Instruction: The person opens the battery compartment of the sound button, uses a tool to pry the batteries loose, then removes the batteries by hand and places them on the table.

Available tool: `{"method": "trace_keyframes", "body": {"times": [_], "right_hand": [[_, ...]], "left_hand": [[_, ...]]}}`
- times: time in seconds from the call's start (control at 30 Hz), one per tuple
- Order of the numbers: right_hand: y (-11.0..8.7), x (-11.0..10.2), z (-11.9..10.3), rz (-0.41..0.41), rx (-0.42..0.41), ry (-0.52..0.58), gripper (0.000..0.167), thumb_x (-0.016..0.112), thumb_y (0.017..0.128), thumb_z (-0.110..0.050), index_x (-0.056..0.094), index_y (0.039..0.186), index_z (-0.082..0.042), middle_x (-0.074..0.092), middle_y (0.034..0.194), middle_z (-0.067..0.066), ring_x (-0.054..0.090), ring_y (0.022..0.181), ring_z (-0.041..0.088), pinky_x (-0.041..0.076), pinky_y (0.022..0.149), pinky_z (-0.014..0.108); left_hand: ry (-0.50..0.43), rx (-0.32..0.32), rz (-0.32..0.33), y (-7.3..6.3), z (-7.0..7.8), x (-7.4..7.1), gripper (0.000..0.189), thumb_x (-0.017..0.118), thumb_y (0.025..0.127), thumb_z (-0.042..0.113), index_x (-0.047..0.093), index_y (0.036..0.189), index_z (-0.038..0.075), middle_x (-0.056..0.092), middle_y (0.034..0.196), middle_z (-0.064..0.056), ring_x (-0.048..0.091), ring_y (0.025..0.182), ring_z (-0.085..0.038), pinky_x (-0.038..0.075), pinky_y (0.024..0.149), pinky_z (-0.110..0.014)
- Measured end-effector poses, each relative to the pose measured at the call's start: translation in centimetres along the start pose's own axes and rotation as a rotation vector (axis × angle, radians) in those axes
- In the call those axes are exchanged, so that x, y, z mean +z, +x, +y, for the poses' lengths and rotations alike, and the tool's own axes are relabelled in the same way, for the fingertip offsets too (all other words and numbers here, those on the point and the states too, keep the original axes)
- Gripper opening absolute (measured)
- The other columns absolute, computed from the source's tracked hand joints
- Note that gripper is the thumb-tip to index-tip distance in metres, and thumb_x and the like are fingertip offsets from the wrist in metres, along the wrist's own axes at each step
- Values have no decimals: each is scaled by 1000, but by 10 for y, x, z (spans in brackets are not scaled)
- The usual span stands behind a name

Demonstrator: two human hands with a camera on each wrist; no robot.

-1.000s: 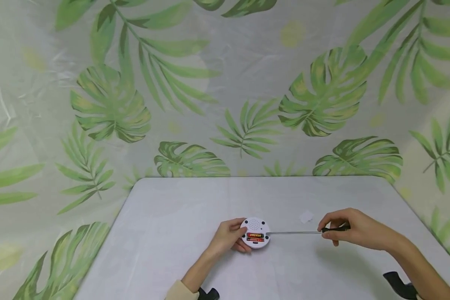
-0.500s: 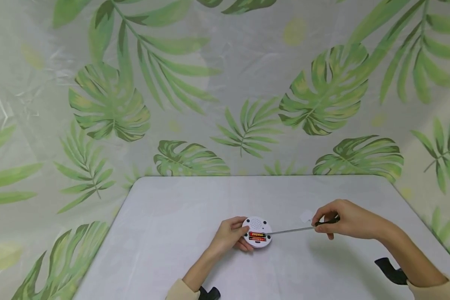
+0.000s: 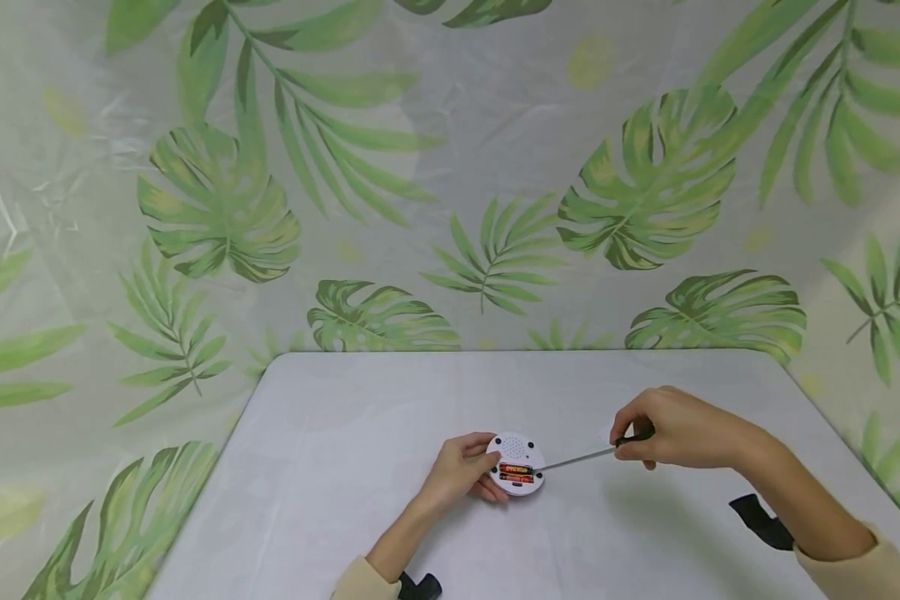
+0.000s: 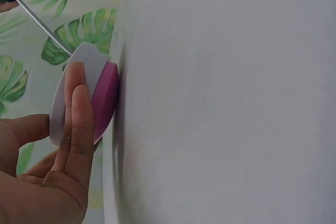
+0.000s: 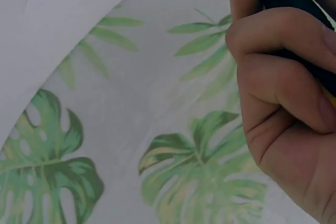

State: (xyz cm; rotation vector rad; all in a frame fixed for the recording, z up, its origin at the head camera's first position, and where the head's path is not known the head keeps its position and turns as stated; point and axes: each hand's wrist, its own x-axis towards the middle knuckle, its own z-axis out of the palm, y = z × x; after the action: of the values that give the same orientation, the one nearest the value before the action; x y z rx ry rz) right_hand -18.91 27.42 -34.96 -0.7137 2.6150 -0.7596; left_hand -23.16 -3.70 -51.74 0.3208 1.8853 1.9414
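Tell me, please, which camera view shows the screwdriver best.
The head view, because it shows the screwdriver from its handle in the right hand to the round white device. The left wrist view shows the metal shaft and part of the handle in a corner; the right wrist view, only the handle, partly covered by fingers.

No text, brand, number or sign can be read for certain. The two red batteries (image 3: 515, 469) in the round white device (image 3: 513, 448) bear markings too small to make out.

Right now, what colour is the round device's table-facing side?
The table-facing side is pink, showing best in the left wrist view.
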Motion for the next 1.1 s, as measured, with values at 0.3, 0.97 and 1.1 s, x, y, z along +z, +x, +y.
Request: {"method": "trace_keyframes", "body": {"times": [0.3, 0.97, 1.1], "right_hand": [[7, 10, -27, 100, -17, -257, 8, 83, 87, -23, 78, 91, -20, 66, 79, -17, 51, 69, -4, 45, 58, 18], [-2, 28, 82, 57, -186, 293, 24, 72, 98, -17, 76, 116, -1, 76, 83, -5, 69, 68, 7, 60, 59, 26], [-6, 33, 92, 71, -196, 325, 24, 71, 98, -13, 75, 118, 1, 77, 86, -4, 70, 69, 9, 59, 58, 26]], "left_hand": [[28, 25, -8, 1, -1, -2, 46, 59, 104, 9, 50, 145, -8, 74, 115, -25, 78, 65, -29, 69, 61, -36], [16, 15, -22, 1, -5, -14, 50, 57, 105, 9, 45, 151, -7, 74, 113, -28, 78, 65, -26, 69, 64, -37], [12, 11, -27, 2, -8, -15, 49, 57, 105, 8, 46, 151, -6, 75, 108, -29, 78, 64, -25, 69, 64, -36]]}}
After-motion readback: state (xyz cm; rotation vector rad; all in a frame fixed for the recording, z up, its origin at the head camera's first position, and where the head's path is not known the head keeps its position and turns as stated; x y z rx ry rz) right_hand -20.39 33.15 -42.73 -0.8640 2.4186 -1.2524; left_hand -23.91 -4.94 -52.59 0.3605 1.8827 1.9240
